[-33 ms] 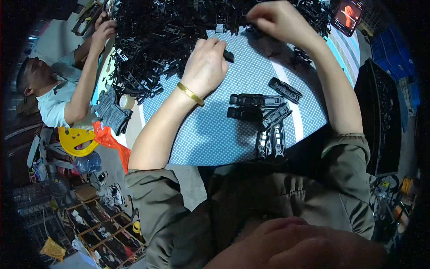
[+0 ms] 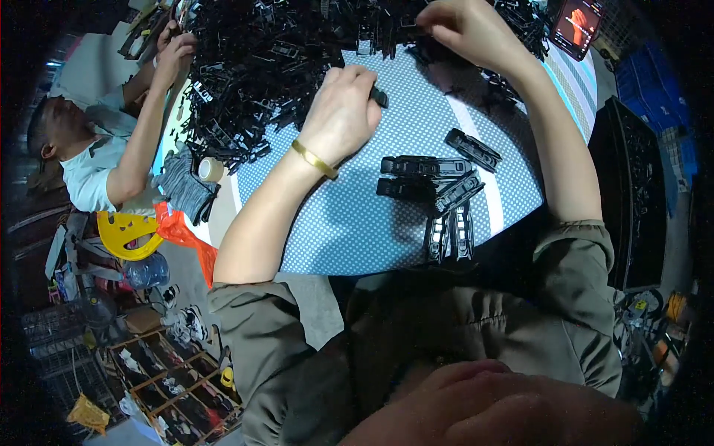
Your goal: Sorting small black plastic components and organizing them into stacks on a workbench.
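My left hand (image 2: pixel 343 104), with a gold bracelet (image 2: pixel 314 159) at its wrist, is closed around a small black plastic piece (image 2: pixel 380 97); only one end of it shows beside the thumb. Farther right, my right hand (image 2: pixel 462 31) is curled at the edge of a big heap of black plastic parts (image 2: pixel 275 56), thumb and fingertips close together. Whatever lies between those fingertips is too dark to make out. Nearer me, several long black plastic pieces (image 2: pixel 430 166) lie partly overlapping on the dotted tablecloth (image 2: pixel 335 230).
A phone (image 2: pixel 579 28) with a lit screen stands at the far right. On the left a co-worker (image 2: pixel 97 160) handles parts beside the heap. A tape roll (image 2: pixel 210 169), grey cloth (image 2: pixel 184 182) and red bag (image 2: pixel 186 236) are at the left table edge. Blue crates (image 2: pixel 647 85) stand right.
My right hand has shifted slightly up and to the right. The black piece in my left hand has turned a little; the pieces on the cloth lie unchanged.
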{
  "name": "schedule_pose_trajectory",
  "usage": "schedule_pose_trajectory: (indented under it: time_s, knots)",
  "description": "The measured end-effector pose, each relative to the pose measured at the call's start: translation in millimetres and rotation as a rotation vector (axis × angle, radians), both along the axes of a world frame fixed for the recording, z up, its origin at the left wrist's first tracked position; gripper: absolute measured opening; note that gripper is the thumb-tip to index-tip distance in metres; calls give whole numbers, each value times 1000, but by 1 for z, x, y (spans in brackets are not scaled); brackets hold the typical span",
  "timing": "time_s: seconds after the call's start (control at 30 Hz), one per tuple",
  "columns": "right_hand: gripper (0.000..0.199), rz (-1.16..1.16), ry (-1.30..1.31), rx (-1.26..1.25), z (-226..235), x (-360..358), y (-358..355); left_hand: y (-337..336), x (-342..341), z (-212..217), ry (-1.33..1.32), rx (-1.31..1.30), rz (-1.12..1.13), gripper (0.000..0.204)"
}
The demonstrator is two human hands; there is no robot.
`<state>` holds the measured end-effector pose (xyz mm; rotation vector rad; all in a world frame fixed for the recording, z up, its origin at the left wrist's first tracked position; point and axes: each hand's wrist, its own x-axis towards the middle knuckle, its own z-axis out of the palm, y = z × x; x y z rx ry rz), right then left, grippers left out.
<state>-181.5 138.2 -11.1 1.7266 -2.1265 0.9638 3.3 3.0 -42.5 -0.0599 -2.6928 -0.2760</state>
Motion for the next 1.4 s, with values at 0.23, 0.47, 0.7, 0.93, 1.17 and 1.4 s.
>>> schedule_pose_trajectory:
  time_s: [0.23,0.47,0.7,0.93,1.17,1.4]
  knots:
    - [22,-235,254,286,-10,15,-1,21,15,5,-82,-12,-118,56]
    - [20,-295,296,277,-36,28,-18,33,19,19,-164,-48,30,30]
    - [14,-80,32,155,-24,34,-14,28,12,11,-209,120,105,29]
    - [29,39,-365,-12,-24,36,-16,23,11,8,-141,86,65,25]
    - [21,219,-741,-69,-4,37,-10,4,-1,7,-29,1261,57,21]
    - [16,381,-455,-142,-11,40,-12,-1,-5,13,217,1677,112,29]
